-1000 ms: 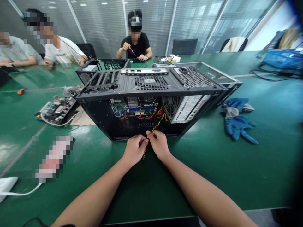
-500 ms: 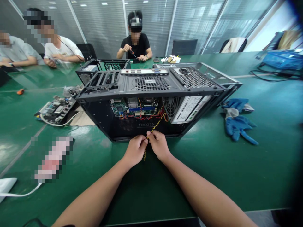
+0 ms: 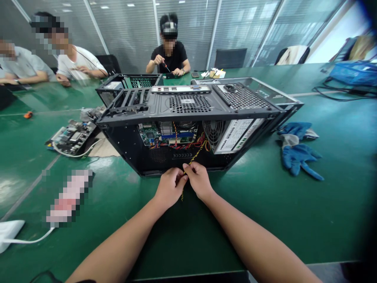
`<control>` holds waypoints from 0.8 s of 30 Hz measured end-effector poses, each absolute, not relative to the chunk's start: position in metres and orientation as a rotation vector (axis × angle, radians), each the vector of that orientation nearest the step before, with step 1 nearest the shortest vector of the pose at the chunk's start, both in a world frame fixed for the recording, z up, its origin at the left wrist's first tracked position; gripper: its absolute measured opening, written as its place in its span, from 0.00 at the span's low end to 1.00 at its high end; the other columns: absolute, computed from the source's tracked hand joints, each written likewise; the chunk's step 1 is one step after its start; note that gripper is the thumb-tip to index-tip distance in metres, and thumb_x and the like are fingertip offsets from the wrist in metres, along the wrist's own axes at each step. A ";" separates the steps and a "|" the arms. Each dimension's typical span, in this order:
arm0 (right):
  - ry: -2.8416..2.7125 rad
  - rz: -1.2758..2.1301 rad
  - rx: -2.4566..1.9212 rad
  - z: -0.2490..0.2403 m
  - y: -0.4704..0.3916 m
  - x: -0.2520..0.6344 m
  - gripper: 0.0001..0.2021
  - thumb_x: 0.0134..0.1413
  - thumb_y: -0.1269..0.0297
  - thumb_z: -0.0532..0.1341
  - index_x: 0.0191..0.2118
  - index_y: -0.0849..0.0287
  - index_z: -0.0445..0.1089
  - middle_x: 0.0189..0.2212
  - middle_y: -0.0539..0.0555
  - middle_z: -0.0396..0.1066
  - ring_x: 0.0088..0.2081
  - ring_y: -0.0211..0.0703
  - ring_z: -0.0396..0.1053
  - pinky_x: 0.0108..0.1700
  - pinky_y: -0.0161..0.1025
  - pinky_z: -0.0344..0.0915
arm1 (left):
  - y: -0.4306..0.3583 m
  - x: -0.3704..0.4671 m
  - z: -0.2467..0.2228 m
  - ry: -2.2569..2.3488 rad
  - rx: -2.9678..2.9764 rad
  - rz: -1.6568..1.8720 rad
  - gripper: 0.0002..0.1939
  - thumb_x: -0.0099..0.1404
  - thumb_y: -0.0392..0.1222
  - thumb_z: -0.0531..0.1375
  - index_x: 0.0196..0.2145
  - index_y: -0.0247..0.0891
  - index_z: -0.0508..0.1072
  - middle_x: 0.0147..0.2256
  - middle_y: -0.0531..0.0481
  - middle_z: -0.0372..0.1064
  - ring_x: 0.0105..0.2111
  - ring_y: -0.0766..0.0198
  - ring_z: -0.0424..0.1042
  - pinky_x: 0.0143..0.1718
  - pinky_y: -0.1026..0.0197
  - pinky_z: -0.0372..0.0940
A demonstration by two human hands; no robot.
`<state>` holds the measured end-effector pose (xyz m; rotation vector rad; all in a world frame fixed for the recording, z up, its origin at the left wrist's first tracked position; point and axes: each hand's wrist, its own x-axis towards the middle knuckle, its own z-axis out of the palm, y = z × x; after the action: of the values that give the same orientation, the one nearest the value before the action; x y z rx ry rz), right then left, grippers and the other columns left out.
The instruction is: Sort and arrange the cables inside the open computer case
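Note:
A twisted yellow-and-black cable runs from beside the power supply out over the near edge of an open computer case. My left hand pinches it near its loose end, which hangs below the fingers. Just right of it, my right hand grips the same cable a little higher up, the two hands almost touching. Inside the case, a motherboard shows with red and black wires along its lower edge. The fingertips partly cover the cable.
Blue gloves lie right of the case; a loose circuit board on cardboard lies left. Nearer me on the left are a blurred-out phone-like object and a white cable. Several people sit across the green table.
My left fingers have shifted slightly on the cable, the thumb lying a bit further right. My right hand keeps its grip; the whole view has moved a little.

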<state>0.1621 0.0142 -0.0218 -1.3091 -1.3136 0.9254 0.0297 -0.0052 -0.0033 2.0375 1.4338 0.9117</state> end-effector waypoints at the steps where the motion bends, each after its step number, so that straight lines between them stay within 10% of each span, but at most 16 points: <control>1: -1.318 0.923 -1.309 -0.022 0.014 0.162 0.20 0.55 0.53 0.59 0.19 0.56 0.56 0.17 0.44 0.53 0.23 0.36 0.51 0.27 0.36 0.52 | -0.006 0.030 -0.004 1.441 2.050 0.940 0.03 0.63 0.37 0.59 0.31 0.37 0.69 0.28 0.51 0.68 0.28 0.65 0.67 0.33 0.62 0.61; 24: -1.348 0.951 -1.309 -0.023 0.015 0.162 0.20 0.56 0.52 0.58 0.19 0.56 0.54 0.17 0.44 0.51 0.22 0.35 0.50 0.25 0.35 0.50 | -0.001 0.027 0.000 1.414 1.821 0.877 0.09 0.64 0.39 0.56 0.28 0.36 0.73 0.22 0.54 0.69 0.21 0.70 0.64 0.25 0.66 0.56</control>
<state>0.1622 0.0151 -0.0228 -1.3088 -1.3479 0.9507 0.0271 -0.0008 0.0005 1.8213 1.4136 0.8772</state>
